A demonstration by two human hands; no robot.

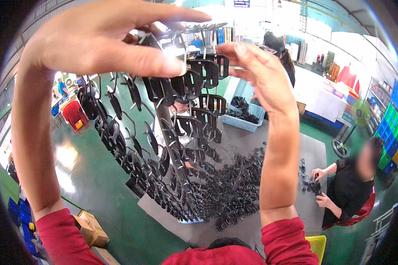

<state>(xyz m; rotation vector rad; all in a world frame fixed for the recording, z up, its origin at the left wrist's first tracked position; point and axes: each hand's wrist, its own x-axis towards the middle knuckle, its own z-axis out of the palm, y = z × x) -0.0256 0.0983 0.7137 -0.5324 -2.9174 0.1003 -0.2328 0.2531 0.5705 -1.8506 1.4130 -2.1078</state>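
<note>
My left hand (pixel 97 51) is raised at the top of a hanging rack, its index finger stretched out and its thumb pressed against a black plastic buckle (pixel 185 84). Part of its grip is hidden behind the palm. On the rack's other side, my right hand (pixel 265 77) has its fingertips at the edge of another black slotted buckle (pixel 220 65). Long rows of similar buckles hang from the rack's metal hooks (pixel 168 128), running down and away below both hands.
Under the rack stands a grey table (pixel 311 152) with a large heap of loose black buckles (pixel 236 190). Light blue baskets (pixel 243 126) hold more parts. At the right, a seated co-worker (pixel 353 185) handles black pieces. Cardboard boxes (pixel 93 227) stand at lower left.
</note>
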